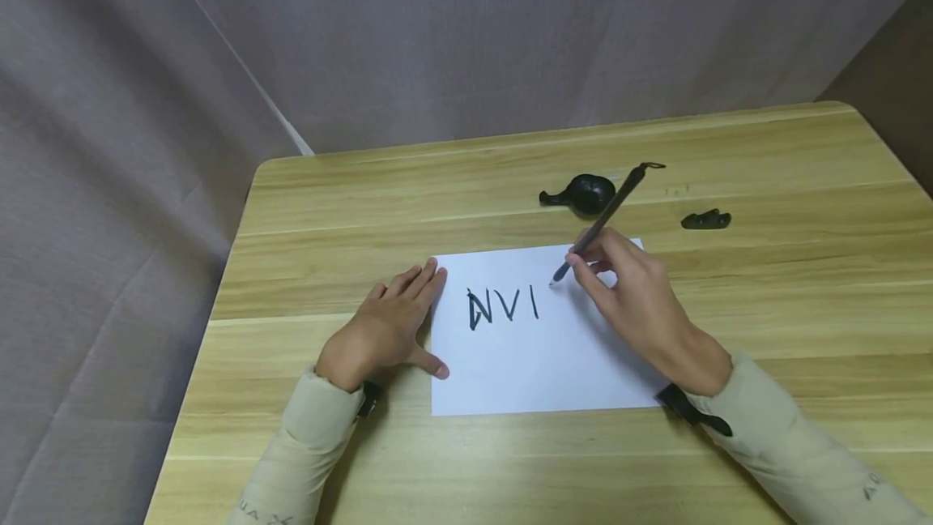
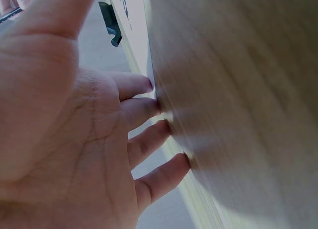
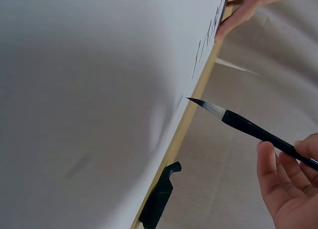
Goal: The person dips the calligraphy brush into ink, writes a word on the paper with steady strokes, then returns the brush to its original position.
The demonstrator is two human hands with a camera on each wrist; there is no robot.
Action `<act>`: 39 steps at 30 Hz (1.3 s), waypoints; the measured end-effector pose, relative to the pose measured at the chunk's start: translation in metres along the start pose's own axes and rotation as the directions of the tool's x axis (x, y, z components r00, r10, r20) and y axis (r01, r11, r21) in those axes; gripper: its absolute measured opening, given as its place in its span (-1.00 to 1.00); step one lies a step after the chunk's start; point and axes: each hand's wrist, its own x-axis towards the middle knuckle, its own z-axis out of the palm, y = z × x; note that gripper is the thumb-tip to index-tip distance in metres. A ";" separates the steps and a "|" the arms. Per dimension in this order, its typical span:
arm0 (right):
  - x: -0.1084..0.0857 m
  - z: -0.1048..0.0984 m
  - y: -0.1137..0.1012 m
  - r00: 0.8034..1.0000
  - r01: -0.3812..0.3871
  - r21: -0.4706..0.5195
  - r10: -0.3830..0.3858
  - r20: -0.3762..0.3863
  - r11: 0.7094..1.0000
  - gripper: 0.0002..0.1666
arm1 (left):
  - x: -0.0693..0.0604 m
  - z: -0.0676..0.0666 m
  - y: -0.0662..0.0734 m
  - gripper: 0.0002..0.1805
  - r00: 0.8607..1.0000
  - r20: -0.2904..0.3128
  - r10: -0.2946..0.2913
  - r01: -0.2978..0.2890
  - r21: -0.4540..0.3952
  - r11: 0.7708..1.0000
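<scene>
A white sheet of paper (image 1: 510, 379) lies on the table, bearing black brush strokes (image 1: 503, 306) that look like "NVI", the first one thickened. My right hand (image 1: 637, 298) holds a dark writing brush (image 1: 603, 217) between thumb and fingers, slanted, with a loop at its top end. Its pale bristles (image 3: 212, 109) end in a black, inked point, just right of the last stroke and close to the paper; whether it touches cannot be told. Spread at the sheet's left edge, my left hand (image 1: 386, 326) rests with its thumb and fingertips on the paper's border.
Behind the paper sits a black, round-bodied vessel (image 1: 590, 195) with a spout-like neck pointing left. Farther right is a small black brush rest (image 1: 705, 219) with a bumpy top. The wooden table (image 1: 350, 209) ends at a grey curtain (image 1: 437, 39) behind and to the left.
</scene>
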 end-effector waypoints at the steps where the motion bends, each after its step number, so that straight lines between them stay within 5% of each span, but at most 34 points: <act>1: 0.000 0.000 0.000 1.000 0.002 -0.001 -0.002 -0.001 1.000 -0.78 | 0.000 0.000 0.000 0.61 1.000 0.000 -0.001 0.001 0.001 1.000; 32: -0.023 -0.011 -0.014 0.996 -0.005 0.004 0.005 0.088 1.000 -0.68 | -0.004 -0.002 0.002 0.61 1.000 0.003 0.008 -0.008 0.003 1.000; 39: -0.018 -0.015 -0.014 1.000 0.017 -0.008 -0.017 0.024 1.000 -0.72 | -0.004 -0.003 0.002 0.61 1.000 0.011 0.001 -0.001 0.006 1.000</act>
